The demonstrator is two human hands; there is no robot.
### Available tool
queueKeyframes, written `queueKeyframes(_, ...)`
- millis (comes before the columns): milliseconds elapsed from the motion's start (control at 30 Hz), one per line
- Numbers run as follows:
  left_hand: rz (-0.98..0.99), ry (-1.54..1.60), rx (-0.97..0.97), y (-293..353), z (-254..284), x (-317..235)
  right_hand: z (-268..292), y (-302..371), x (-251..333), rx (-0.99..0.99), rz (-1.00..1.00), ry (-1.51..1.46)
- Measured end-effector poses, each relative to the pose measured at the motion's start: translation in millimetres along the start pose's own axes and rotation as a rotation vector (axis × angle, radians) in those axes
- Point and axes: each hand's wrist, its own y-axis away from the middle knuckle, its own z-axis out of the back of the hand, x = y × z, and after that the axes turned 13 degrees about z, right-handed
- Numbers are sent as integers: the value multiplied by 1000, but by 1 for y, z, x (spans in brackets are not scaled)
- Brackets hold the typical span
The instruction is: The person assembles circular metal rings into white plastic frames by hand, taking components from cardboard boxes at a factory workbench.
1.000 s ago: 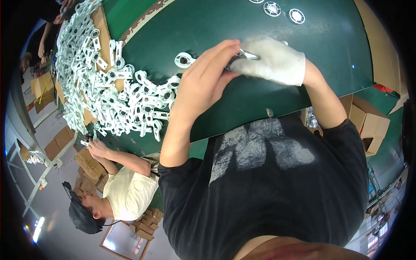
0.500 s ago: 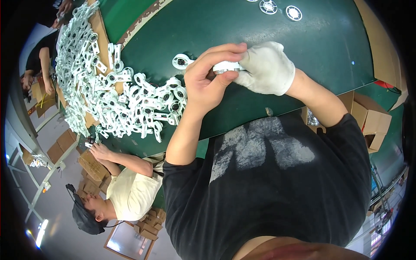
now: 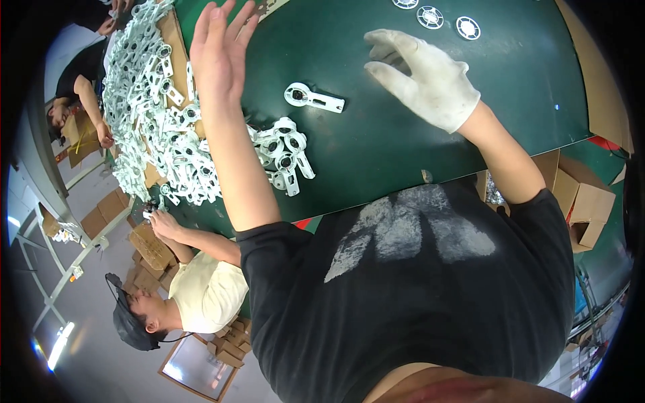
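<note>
My bare left hand (image 3: 220,57) is raised over the far left of the green table, fingers spread, with nothing visible in it. Close by lies a heap of white plastic parts (image 3: 144,94), each with a ring-shaped head and a slotted handle. My right hand (image 3: 426,77), in a white glove, hovers above the table; thumb and fingers stand apart and no object shows between them. Between my hands a single white ring-headed part (image 3: 314,99) lies flat. My left forearm hides some of the heap.
Several white spoked discs, one being a white disc (image 3: 468,27), lie at the far edge. Cardboard boxes (image 3: 584,201) stand at the right below the table. A co-worker in a cream shirt (image 3: 208,292) handles parts at the left; another person (image 3: 84,94) works farther off.
My hands have come apart, the left moving far left and up. The round white piece held between them is no longer visible. The view has shifted slightly.
</note>
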Motion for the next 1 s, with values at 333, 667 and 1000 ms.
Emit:
queueKeyframes(333, -145, -1500, 179, 96, -20, 29, -7, 6, -6, 211, -7, 17)
queueKeyframes(667, -313, -772, 257, 34, -119, 23, 4, -6, -33, -213, 24, 225)
queueKeyframes(1000, -795, -1267, 196, -37, -143, 76, 52, -17, -76, -447, 35, 293)
